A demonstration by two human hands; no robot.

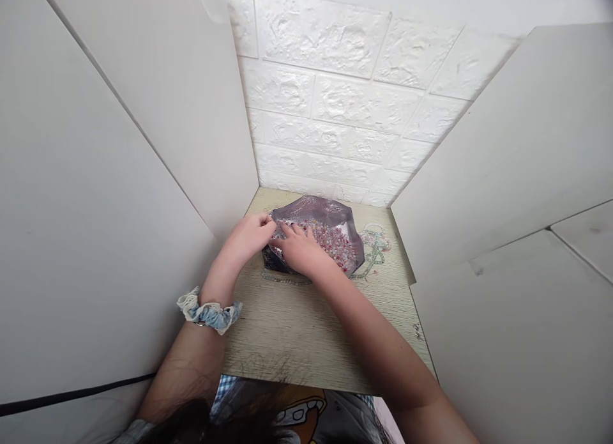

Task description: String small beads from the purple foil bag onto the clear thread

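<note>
An opened-out purple-grey bag lies on the table near the wall, with many small pink, red and clear beads spread inside it. My right hand rests over the beads at the left part of the bag, its fingers spread and touching them. At the bag's left edge is my left hand, its thumb and fingertips pinched together; what is between them is too small to make out. A blue and white scrunchie circles my left wrist.
Strings of pale green and clear beads lie right of the bag, and another bead strand runs along its front. Small silvery bits sit at the table's right edge. White panels flank the table; a white brick-pattern wall stands behind.
</note>
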